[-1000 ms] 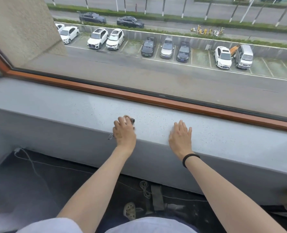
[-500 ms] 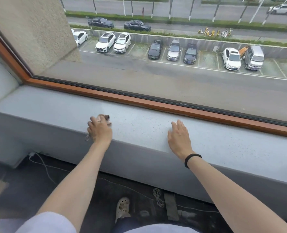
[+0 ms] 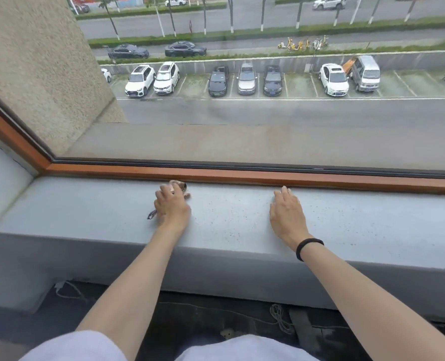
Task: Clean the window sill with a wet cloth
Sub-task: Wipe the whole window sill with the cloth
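From the head view, the only one I have, I judge the job to be partway through. My left hand [image 3: 173, 207] is on the window sill [image 3: 86, 204] with its fingers curled over the cloth [image 3: 179, 186], bunching it and pressing it down near the back edge, just short of the window frame [image 3: 242, 175]. Only a crumpled tuft of cloth shows past the fingertips, plus a thin checked tail sticking out by the heel of the hand, so I cannot tell how big it is or how wet. My right hand [image 3: 286, 214] lies flat on the sill well to the side, fingers straight and close together, holding nothing; I read it as a brace. A black band [image 3: 308, 247] circles that wrist. Dark specks [image 3: 232, 230] pepper the surface between the hands and on towards the right, so that stretch looks unwiped to me. The part running to the left corner looks paler and cleaner, though that could be the light. The sill is a long, flat, matte grey ledge with a faintly grainy, painted-plaster look and a squared front edge. The frame is smooth, reddish-brown, wood-toned trim. The cloth looks soft, thin and woven.
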The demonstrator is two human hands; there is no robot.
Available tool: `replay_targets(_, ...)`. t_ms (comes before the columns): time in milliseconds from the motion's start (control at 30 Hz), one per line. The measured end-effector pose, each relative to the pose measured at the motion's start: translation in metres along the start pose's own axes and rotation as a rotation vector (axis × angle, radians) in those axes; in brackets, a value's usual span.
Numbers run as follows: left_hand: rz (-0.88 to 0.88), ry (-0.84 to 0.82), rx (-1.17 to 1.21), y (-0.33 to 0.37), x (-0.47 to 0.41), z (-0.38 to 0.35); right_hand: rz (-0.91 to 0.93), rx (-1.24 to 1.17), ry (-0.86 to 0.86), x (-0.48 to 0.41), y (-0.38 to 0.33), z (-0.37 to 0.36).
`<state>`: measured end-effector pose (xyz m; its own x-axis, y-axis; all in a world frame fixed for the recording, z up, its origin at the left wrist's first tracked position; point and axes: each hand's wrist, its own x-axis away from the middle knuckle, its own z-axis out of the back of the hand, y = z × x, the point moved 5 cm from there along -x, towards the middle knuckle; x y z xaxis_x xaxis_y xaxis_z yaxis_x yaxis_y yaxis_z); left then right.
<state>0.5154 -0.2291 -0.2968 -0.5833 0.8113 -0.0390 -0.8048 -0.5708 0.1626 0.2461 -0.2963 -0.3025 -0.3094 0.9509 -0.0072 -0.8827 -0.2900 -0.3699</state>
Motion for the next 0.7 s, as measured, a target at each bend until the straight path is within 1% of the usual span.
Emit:
replay_targets(33,-0.076,-0.021,0.017,0.024,0.006,-0.004,-0.009,0.001,0.019,0.000,-0.003,-0.001)
replay_targets(100,-0.316,-0.061,-0.012,0.071,0.025,-0.016,-0.026,0.010,0.038,-0.001,-0.010,0.000)
replay_targets(167,-0.517,-0.115,-0.043,0.083,0.030,-0.020,-0.036,0.033,0.045,-0.001,-0.015,0.001)
replay_targets(200,-0.568,-0.122,-0.046,0.073,0.023,-0.017,-0.035,0.054,0.045,-0.001,-0.016,0.002)
replay_targets(233,-0.560,-0.091,-0.036,0.055,0.013,-0.013,-0.029,0.080,0.041,0.000,-0.017,0.002)
replay_targets(267,-0.503,-0.038,-0.037,0.032,0.001,-0.008,-0.023,0.098,0.034,0.000,-0.016,0.002)
replay_targets(333,-0.332,0.047,-0.059,-0.011,-0.017,-0.001,0.003,0.130,0.012,0.003,-0.015,0.001)
replay_targets(400,-0.187,0.047,-0.016,-0.014,-0.018,-0.002,0.028,0.163,-0.025,0.002,-0.012,0.002)
replay_targets(467,-0.100,0.040,0.086,0.017,-0.008,-0.006,0.053,0.184,-0.111,-0.003,-0.011,0.004)
replay_targets(533,-0.167,0.021,0.148,0.062,0.006,-0.013,0.057,0.173,-0.203,-0.008,-0.009,0.009)
replay_targets(567,-0.218,0.008,0.162,0.084,0.013,-0.015,0.055,0.156,-0.217,-0.009,-0.008,0.013)
replay_targets(633,-0.257,-0.038,0.163,0.118,0.025,-0.019,0.017,0.142,-0.142,-0.009,0.000,0.024)
replay_targets(700,-0.244,-0.050,0.166,0.135,0.030,-0.020,-0.066,0.145,-0.055,-0.004,0.012,0.031)
